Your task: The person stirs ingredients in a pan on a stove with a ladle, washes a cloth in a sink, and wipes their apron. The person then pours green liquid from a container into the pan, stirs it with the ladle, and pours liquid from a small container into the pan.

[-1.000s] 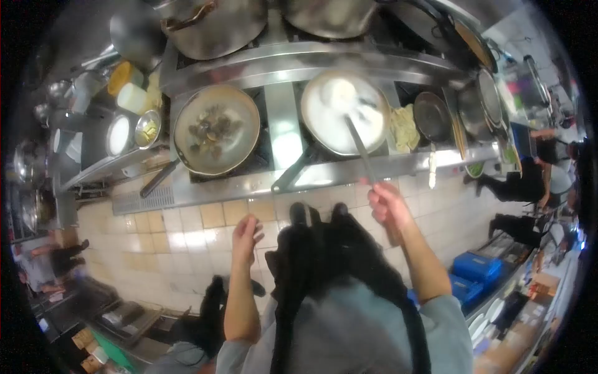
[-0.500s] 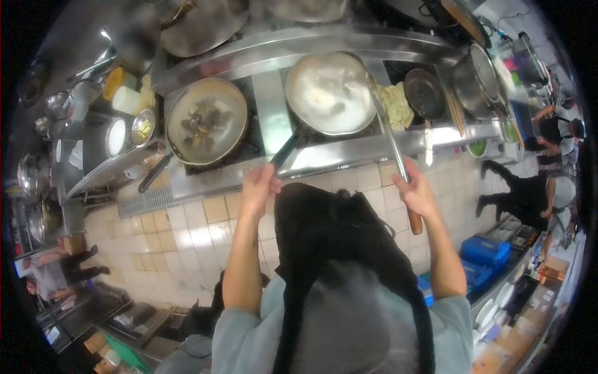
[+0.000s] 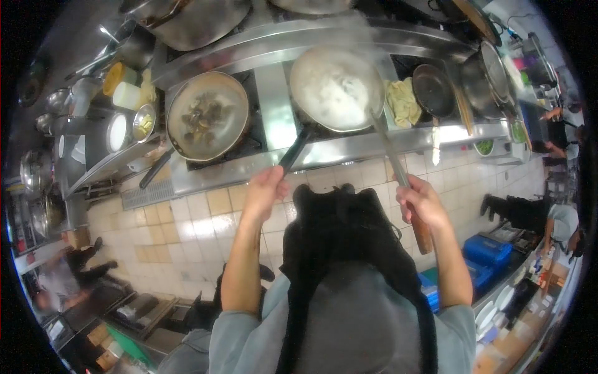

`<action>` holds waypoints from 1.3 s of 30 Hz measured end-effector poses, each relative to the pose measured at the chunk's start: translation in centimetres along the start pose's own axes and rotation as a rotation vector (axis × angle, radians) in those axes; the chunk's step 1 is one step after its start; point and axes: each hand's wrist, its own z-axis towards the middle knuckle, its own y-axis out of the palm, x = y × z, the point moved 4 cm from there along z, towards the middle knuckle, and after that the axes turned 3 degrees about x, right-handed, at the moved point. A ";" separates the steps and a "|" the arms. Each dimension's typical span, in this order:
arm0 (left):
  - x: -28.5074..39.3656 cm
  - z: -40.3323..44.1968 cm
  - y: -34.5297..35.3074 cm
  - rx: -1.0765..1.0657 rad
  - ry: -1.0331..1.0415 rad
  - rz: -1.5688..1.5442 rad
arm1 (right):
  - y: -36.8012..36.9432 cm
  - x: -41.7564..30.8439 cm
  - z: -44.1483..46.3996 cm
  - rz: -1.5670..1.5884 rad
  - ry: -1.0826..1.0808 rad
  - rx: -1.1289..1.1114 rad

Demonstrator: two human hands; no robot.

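Observation:
My left hand [image 3: 266, 192] is closed round the black handle of a frying pan [image 3: 305, 70] on the middle burner. White, frothy, steaming liquid [image 3: 342, 98] fills its lower right part. In my right hand [image 3: 421, 201] is a long metal cooking utensil [image 3: 391, 148] with a wooden grip, slanting up to the pan's near right edge. The utensil's working end is hidden by liquid and steam. To the left, a second frying pan [image 3: 230, 131] holds a heap of clams or similar dark shells [image 3: 204, 118], its black handle free.
A yellowish cloth [image 3: 403, 103], a small dark frying pan [image 3: 434, 91] and a large pot [image 3: 479, 84] stand right of my pan. Several bowls and containers, including a yellow tub [image 3: 118, 78], crowd the left counter. Other people work at the far left and right.
The white liquid has gathered toward the near right of the pan. The utensil's tip has dropped lower along the rim, and my right hand has come slightly nearer to me. More steam rises.

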 end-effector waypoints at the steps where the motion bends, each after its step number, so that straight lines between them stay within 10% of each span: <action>1: -0.3 0.1 -0.1 -0.014 -0.014 -0.021 | 0.3 -0.1 0.0 0.044 0.000 -0.041; 11: -1.0 2.9 -2.1 -0.052 0.014 0.215 | 3.2 -0.3 1.5 0.356 0.061 -0.178; 16: 3.9 1.0 1.7 0.171 0.508 1.079 | 4.5 -1.0 1.0 0.322 -0.033 -0.121; 19: 4.4 2.7 2.8 0.189 0.379 1.271 | 3.3 -0.4 1.1 0.199 -0.123 -0.108; 31: 6.0 6.4 1.3 -0.025 0.457 1.419 | -2.9 3.8 -2.5 -0.278 -0.533 0.369; 35: 10.7 3.4 2.1 -0.138 0.408 1.449 | -3.9 3.7 -0.8 -0.309 -0.368 0.414; 38: 21.2 -5.8 2.9 0.299 0.759 1.169 | -3.4 5.1 0.4 -0.263 -0.423 0.368; 39: 25.8 -10.8 3.5 0.311 1.180 0.962 | -3.0 5.4 0.5 -0.198 -0.397 0.334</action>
